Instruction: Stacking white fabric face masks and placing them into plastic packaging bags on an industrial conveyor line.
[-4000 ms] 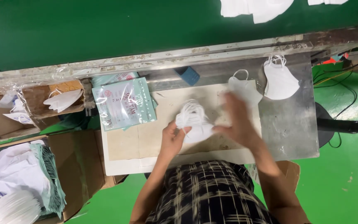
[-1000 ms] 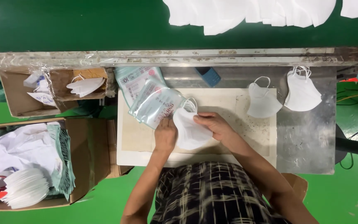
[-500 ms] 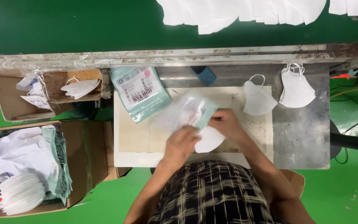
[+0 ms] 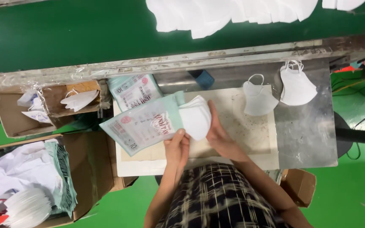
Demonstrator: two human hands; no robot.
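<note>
Both grips closed: left hand (image 4: pixel 177 145) on pouch (image 4: pixel 142 123), right hand (image 4: pixel 218 135) on masks (image 4: pixel 195 116), now half inside.

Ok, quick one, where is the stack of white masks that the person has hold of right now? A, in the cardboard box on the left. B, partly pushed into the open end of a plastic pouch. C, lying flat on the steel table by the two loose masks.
B: the stack of white masks sits half inside the mouth of the plastic pouch, with the left hand on the pouch edge and the right hand behind the stack.
</note>
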